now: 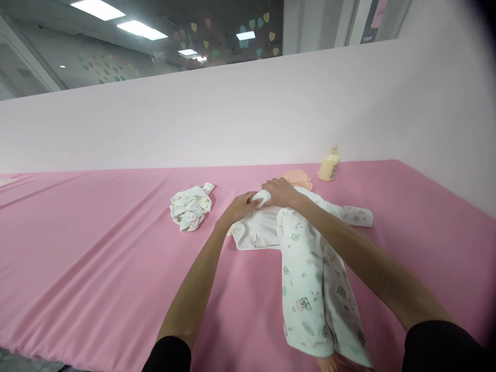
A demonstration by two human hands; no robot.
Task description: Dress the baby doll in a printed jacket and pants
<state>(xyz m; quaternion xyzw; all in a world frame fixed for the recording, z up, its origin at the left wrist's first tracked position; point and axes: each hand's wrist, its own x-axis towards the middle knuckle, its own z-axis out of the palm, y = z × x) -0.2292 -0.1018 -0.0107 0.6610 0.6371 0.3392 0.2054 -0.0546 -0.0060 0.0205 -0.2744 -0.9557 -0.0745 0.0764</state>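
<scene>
A doll lies on the pink sheet, its peach head [299, 178] at the back and one foot [328, 363] at the front edge of view. A white printed baby outfit [304, 279] covers its legs, and a long sleeve stretches to the right. The left part of the outfit lies spread with its plain white inside showing. My left hand [241, 206] is closed on a bunched white fold of the outfit. From the other side my right hand [281, 194] grips the same fold, near the doll's head. What lies inside the fold is hidden.
A crumpled white printed cloth [190, 207] lies to the left of the doll. At the back right stands a pale yellow pump bottle [329, 164]. A white wall [201, 124] bounds the pink-covered surface [96, 258], with glass above it.
</scene>
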